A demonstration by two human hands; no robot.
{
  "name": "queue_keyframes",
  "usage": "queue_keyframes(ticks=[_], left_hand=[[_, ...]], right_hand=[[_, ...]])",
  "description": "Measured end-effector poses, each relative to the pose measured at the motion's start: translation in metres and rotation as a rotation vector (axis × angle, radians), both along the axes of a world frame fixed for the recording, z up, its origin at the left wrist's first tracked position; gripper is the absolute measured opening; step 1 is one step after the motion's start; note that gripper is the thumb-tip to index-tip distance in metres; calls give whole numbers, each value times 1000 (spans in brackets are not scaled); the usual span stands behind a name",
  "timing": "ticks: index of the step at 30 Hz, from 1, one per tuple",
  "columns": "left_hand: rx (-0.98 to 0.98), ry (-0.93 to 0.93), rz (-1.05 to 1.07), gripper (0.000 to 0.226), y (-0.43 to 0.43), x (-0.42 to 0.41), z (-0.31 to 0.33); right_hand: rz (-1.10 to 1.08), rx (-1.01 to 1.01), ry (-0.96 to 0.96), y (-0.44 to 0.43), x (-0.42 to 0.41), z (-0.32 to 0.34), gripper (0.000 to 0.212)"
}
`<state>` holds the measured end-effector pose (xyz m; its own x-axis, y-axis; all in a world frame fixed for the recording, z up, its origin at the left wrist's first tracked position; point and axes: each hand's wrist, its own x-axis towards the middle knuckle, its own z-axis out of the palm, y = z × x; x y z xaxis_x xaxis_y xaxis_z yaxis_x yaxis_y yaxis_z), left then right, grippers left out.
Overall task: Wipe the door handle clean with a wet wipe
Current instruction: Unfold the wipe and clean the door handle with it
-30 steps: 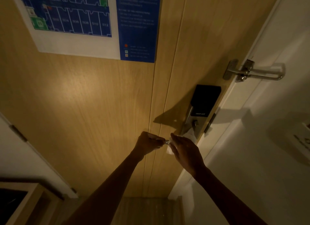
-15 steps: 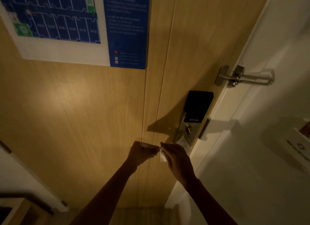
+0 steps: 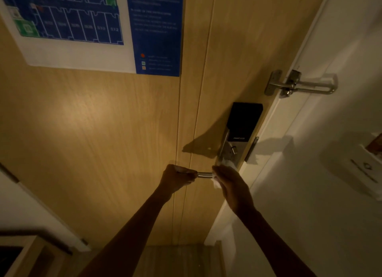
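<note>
Head view, dim warm light, looking down my two forearms at a wooden door (image 3: 103,142). My left hand (image 3: 175,178) is curled into a fist around the free end of the door handle (image 3: 204,174) — fingers closed tight on the metal. A short bare stretch of the silver lever shows between my two hands. My right hand (image 3: 231,186) grips the handle nearer the lock plate, fingers folded over a wet wipe (image 3: 217,183) pressed against the lever; white edges of the wipe stick out below my knuckles and also above them, against the plate.

Handle runs roughly level, out leftward from the lock body (image 3: 244,124), a black panel over a silver plate with a small thumb-turn on it. Lock sits at the door's right edge, just beside the white door frame (image 3: 279,122).

Higher up — a metal swing-bar guard (image 3: 299,84) bridges door and frame. A blue floor-plan poster (image 3: 82,29) is fixed to the door, upper left. A white wall fixture (image 3: 363,171) sits at far right; its detail is too dark to read.
</note>
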<state>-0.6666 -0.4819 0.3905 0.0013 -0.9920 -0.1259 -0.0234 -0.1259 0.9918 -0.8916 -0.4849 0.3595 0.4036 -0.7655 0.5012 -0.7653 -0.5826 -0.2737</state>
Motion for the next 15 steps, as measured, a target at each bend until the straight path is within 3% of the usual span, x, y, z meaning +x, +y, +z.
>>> queue_keyframes(ticks=[3,8,15], left_hand=[[-4,30,17,13,2,-2,1],[-5,-61,17,16,1,0,-1],[15,-69,14,17,0,-2,3]], right_hand=[[-49,-2,-20,1,-17,0,54],[-6,17,-23,5,26,-11,53],[-77,39,-31,0,-21,-7,59]])
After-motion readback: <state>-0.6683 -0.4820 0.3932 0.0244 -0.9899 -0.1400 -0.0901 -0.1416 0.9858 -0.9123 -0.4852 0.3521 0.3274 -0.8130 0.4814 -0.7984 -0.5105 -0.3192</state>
